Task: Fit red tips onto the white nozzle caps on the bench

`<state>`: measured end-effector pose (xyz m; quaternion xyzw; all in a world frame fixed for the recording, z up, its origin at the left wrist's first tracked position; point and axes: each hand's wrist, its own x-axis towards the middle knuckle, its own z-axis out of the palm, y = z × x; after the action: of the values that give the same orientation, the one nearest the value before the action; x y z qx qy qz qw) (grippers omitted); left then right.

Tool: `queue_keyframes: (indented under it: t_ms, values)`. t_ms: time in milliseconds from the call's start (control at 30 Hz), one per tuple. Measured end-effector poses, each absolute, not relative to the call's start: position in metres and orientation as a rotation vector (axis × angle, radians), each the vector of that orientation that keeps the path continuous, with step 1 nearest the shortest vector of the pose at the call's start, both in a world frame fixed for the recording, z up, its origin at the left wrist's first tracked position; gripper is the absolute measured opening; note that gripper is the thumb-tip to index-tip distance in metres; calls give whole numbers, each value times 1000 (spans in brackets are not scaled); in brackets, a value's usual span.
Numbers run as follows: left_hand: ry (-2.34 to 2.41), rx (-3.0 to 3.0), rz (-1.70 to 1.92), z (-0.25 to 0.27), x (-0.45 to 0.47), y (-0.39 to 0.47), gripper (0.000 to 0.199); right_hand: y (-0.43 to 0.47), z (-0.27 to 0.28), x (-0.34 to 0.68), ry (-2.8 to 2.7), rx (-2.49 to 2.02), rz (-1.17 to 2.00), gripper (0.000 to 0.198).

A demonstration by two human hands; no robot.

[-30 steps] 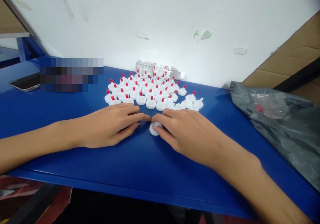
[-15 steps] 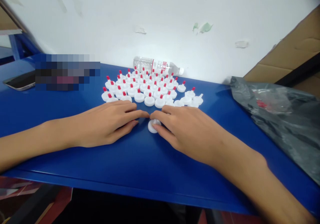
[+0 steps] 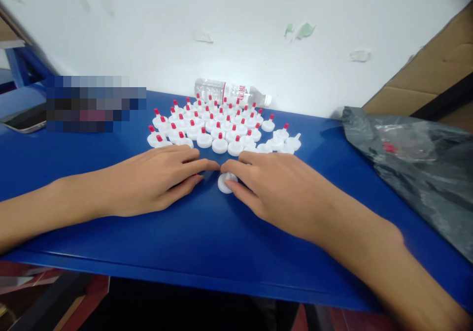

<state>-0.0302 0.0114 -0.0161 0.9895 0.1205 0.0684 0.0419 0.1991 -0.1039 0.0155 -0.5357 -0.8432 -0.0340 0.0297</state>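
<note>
My right hand (image 3: 284, 193) pinches a white nozzle cap (image 3: 223, 185) between thumb and fingers, low over the blue table. Its spout is mostly covered by the fingertips. To the left, my left hand (image 3: 158, 181) has its index finger stretched to the fingertips of my right hand. A small red tip (image 3: 195, 175) peeks out between its thumb and fingers, mostly hidden. Just beyond both hands stand many white nozzle caps with red tips (image 3: 220, 145), packed in a group. At the group's right edge, several white caps without red tips (image 3: 294, 142) lie close together.
A clear plastic bottle (image 3: 231, 92) lies on its side against the white wall. On the right, a grey plastic bag (image 3: 414, 183) carries a clear bag with red pieces (image 3: 406, 144). A phone (image 3: 27, 119) and a blurred-out patch are at left. Cardboard (image 3: 428, 70) leans at right.
The view has shifted slightly. Both hands keep nearly the same pose, and the white nozzle cap stays in my right hand. Red now shows more clearly at my left thumb.
</note>
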Motion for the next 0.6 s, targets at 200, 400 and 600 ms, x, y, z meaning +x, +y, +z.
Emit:
queue_keyframes:
  t_ms: [200, 400, 600]
  values:
    - [378, 3016, 224, -16, -32, 12, 38, -104, 16, 201, -2607, -1646, -99, 26]
    - [379, 3036, 199, -15, -32, 12, 38, -104, 17, 201, -2603, -1650, -92, 26]
    - [387, 3019, 212, -17, -32, 13, 38, -104, 17, 201, -2615, -1645, -86, 27]
